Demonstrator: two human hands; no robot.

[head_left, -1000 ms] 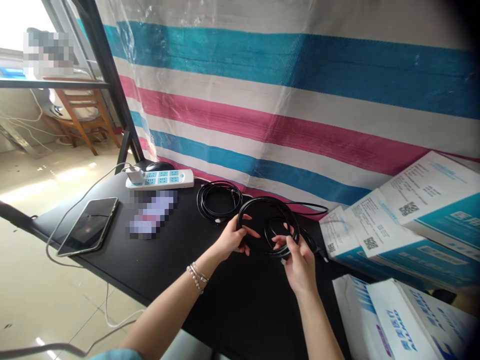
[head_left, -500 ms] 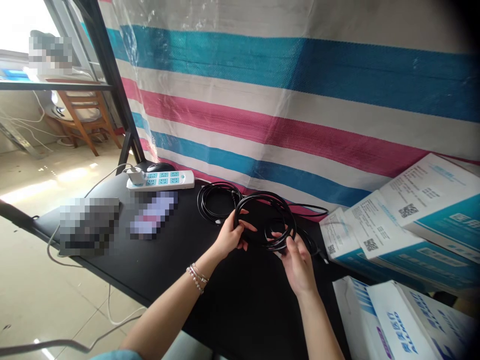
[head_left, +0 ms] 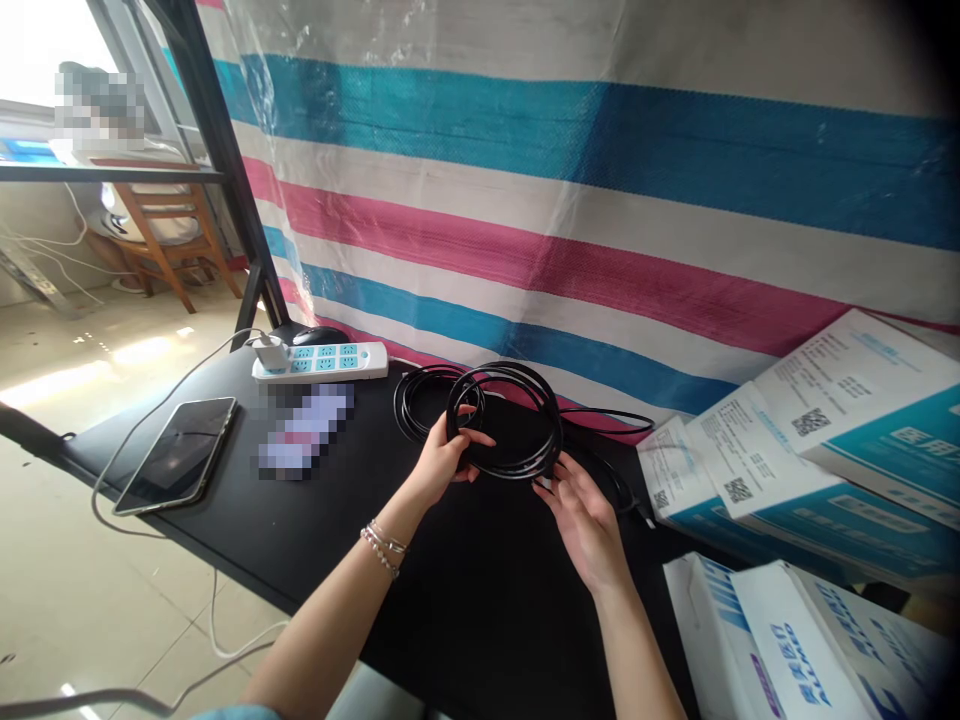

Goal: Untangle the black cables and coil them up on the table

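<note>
My left hand (head_left: 444,455) is closed around the left side of a coiled black cable (head_left: 556,400), its thumb and fingers wrapped over the loops. At the coil's lower right, my right hand (head_left: 583,505) pinches the cable, and a small pale piece shows at its fingertips, too small to make out. The coil is tilted upright above the black table (head_left: 480,600). Just behind and to the left lies a second black cable coil (head_left: 405,405). More black cable (head_left: 611,415) stretches along the back edge to the right.
A white power strip (head_left: 322,363) with a plugged-in charger stands at the back left. Near it lie a tablet (head_left: 180,455) and a blurred-out flat item (head_left: 307,432). Boxes (head_left: 765,470) are stacked at the right. A striped sheet (head_left: 525,220) hangs behind; a person sits far left.
Both hands have shifted slightly left with the coil. The right fingers have moved down along its lower right edge, and the pale piece now shows there.
</note>
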